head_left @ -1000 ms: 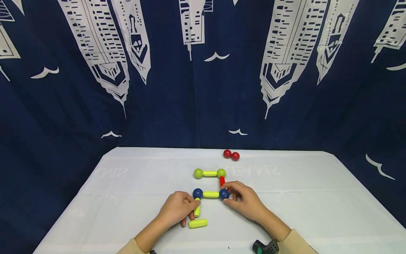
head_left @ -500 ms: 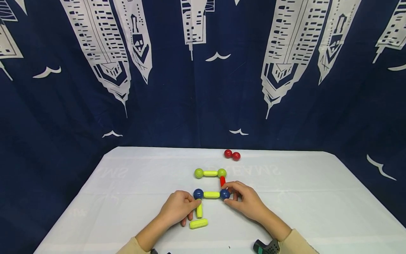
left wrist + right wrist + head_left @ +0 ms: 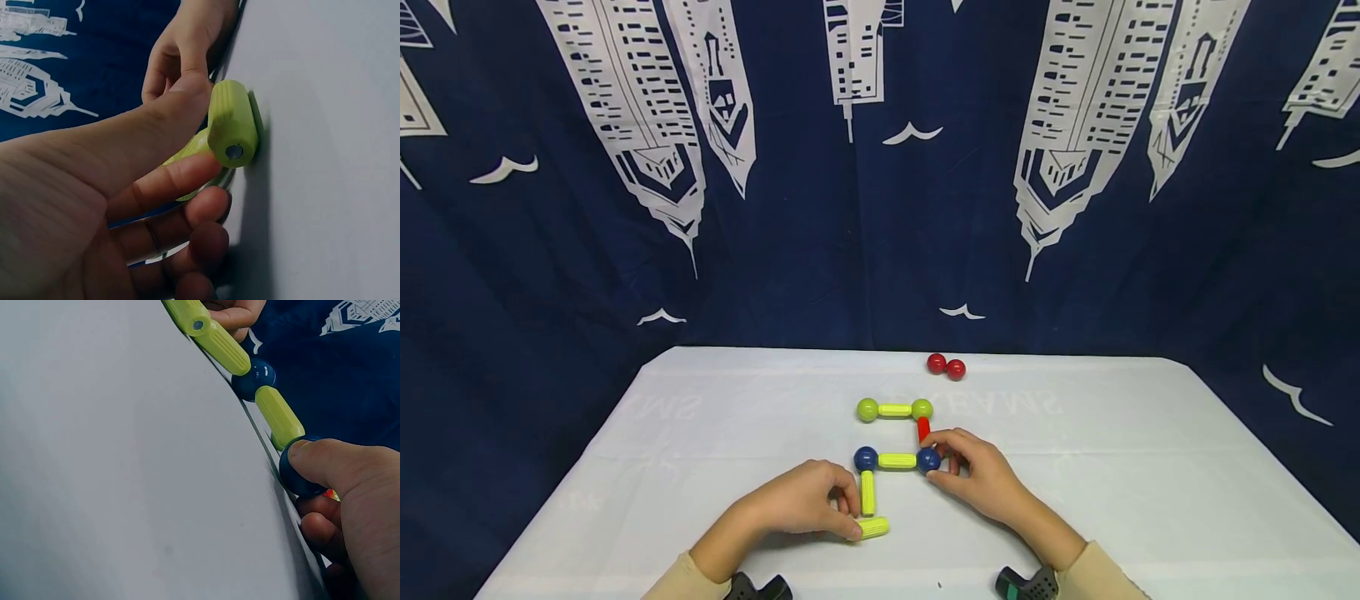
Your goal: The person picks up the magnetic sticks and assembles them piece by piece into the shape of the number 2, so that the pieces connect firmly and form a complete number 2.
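Observation:
In the head view my left hand (image 3: pixel 808 500) pinches the near yellow-green magnetic rod (image 3: pixel 875 527) at its left end; the left wrist view shows the rod's (image 3: pixel 231 122) round metal tip. Just beyond lies another yellow-green rod (image 3: pixel 868 493), its far end against the left blue ball (image 3: pixel 866 458). A yellow-green crosspiece rod (image 3: pixel 897 461) links that ball to the right blue ball (image 3: pixel 928 460), which my right hand (image 3: pixel 981 475) holds between thumb and fingers. From there a red rod (image 3: pixel 923 428), partly hidden by my fingers, runs up to a green ball (image 3: pixel 922 409).
At the far side of the chain, a short yellow-green rod (image 3: pixel 895 410) joins the green ball to a second green ball (image 3: pixel 867 409). Two red balls (image 3: pixel 946 367) lie near the back edge of the white-covered table (image 3: pixel 700 467). Behind hangs a dark blue printed cloth (image 3: pixel 865 250).
My left hand has let go of the rod below the left blue ball and moved nearer, onto the loose rod. My right hand stays at the right blue ball.

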Tool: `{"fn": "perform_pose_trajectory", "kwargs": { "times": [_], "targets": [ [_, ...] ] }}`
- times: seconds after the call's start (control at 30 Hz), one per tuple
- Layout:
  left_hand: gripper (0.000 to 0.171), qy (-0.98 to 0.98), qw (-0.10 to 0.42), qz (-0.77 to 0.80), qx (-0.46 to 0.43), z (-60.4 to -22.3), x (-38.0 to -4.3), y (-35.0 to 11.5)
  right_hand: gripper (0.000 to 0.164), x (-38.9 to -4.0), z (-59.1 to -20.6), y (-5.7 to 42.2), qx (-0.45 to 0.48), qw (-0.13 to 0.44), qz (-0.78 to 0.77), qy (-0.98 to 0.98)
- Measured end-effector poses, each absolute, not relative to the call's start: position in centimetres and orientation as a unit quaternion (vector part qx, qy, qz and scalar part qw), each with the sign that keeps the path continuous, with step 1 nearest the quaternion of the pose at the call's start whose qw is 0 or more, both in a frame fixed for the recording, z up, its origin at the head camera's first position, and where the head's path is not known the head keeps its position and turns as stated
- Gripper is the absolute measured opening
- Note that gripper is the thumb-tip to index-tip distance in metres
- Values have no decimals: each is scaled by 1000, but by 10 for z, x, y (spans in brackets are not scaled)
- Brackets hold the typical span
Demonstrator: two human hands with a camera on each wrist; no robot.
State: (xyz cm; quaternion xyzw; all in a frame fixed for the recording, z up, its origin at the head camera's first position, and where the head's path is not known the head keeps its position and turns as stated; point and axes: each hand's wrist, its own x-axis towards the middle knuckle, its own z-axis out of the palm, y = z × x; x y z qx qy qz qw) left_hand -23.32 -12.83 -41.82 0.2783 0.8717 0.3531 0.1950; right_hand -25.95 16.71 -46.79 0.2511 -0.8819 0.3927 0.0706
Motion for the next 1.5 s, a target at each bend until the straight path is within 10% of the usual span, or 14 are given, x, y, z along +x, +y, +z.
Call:
{"fn": "perform_pose_trajectory", "kwargs": {
  "times": [0.77,1.0,1.5],
  "targets": [
    [15,883,172,311,306,-412,-254,-177,40,-258,-467,169,242,62,392,-885],
    [19,908,67,321,261,-402,-269,-178,40,-260,-467,167,241,57,387,-888],
    [38,887,46,394,238,-396,-372,-48,39,-258,-467,167,233,52,392,-889]
  ]
}}
